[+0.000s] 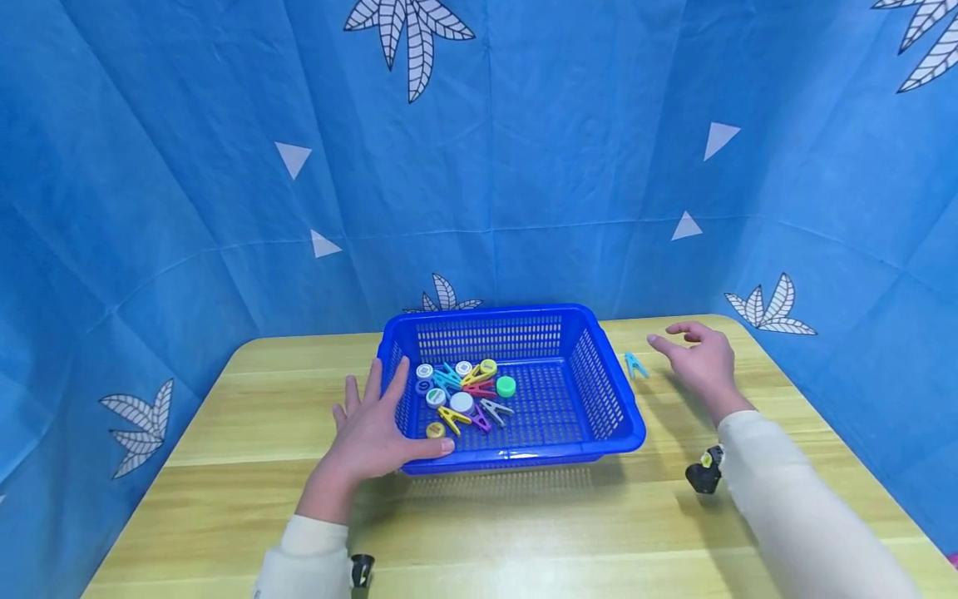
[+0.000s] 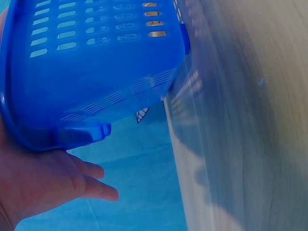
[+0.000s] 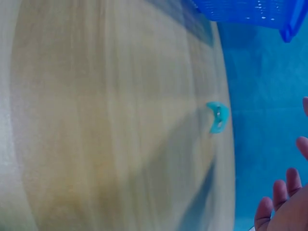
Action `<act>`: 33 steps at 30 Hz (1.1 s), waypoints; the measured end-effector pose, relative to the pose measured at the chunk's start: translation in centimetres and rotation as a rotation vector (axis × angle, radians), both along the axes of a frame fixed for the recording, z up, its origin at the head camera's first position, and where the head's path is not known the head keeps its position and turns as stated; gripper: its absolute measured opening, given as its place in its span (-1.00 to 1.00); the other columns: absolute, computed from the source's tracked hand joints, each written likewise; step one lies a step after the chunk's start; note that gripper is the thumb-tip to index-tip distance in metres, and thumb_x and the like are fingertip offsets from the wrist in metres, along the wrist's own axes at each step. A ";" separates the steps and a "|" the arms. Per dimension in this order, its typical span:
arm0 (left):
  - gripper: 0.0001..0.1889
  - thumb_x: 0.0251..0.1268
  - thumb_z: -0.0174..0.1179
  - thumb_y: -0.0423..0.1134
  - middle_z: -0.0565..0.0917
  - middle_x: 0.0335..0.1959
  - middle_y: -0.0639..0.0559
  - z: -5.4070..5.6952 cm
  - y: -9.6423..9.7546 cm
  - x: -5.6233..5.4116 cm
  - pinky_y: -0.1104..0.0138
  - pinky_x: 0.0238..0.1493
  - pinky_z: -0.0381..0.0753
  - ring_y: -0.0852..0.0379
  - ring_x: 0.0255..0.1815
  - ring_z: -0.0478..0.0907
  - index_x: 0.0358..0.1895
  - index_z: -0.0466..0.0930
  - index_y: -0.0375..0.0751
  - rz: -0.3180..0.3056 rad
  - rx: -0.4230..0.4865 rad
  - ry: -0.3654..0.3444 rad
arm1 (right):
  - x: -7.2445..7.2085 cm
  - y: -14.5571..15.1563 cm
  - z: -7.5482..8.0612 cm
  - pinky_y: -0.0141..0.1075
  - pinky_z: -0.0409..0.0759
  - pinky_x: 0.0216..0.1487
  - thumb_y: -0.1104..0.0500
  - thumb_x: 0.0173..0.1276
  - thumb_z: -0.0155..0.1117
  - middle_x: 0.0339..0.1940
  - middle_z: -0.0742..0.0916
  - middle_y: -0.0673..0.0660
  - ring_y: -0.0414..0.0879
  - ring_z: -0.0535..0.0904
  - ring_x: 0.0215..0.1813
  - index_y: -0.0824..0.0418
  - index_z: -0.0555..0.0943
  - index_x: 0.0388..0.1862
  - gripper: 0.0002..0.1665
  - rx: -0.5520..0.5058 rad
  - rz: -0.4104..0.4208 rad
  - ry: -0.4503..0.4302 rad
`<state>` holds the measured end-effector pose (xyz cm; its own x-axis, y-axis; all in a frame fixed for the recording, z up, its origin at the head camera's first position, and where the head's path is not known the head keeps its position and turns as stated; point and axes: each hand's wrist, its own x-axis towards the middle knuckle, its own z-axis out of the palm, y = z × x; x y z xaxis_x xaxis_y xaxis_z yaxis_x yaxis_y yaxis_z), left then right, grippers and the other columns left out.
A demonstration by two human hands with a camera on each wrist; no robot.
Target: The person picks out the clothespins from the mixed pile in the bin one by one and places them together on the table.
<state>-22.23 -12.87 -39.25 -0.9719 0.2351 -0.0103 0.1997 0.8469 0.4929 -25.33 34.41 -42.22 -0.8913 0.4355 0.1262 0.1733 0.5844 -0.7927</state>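
My left hand (image 1: 370, 437) rests with spread fingers over the left front corner of a blue plastic basket (image 1: 524, 457), its thumb along the front rim. In the left wrist view the basket's side wall (image 2: 106, 72) rises beside that hand. Inside the basket, toward its left, lie several bottle caps, among them a green cap (image 1: 506, 386) and a white cap (image 1: 461, 403), mixed with clothespins such as a yellow clothespin (image 1: 453, 418) and a grey clothespin (image 1: 496, 410). My right hand (image 1: 699, 362) hovers, fingers loosely bent and holding nothing, just right of a light blue clothespin (image 1: 635, 364) on the table.
The wooden table (image 1: 277, 416) carries the basket near its back edge. Behind and at both sides hangs a blue curtain (image 1: 524, 166) with white leaf and triangle prints. A small black device (image 1: 704, 472) is worn at my right wrist.
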 end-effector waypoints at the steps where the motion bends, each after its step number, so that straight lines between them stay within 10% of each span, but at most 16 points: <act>1: 0.45 -0.34 0.37 0.59 -0.35 0.62 -0.24 0.0 0.0 0.0 -0.48 0.25 -0.44 -0.49 0.49 -0.60 0.65 -0.24 0.11 0.000 0.000 0.000 | 0.0 -0.1 0.2 0.10 0.41 0.11 -0.37 0.28 0.31 0.34 0.44 0.42 0.31 0.38 0.26 0.24 0.59 0.18 -0.20 0.004 0.004 0.004; 33: 0.43 -0.32 0.39 0.56 -0.35 0.62 -0.23 0.2 0.0 0.2 -0.47 0.25 -0.46 -0.49 0.49 -0.58 0.65 -0.21 0.11 -0.005 0.024 -0.001 | -0.7 -6.1 6.5 0.12 0.42 0.05 -0.34 0.23 0.39 0.24 0.49 0.30 0.25 0.37 0.19 0.13 0.55 0.24 -0.22 0.060 0.193 0.171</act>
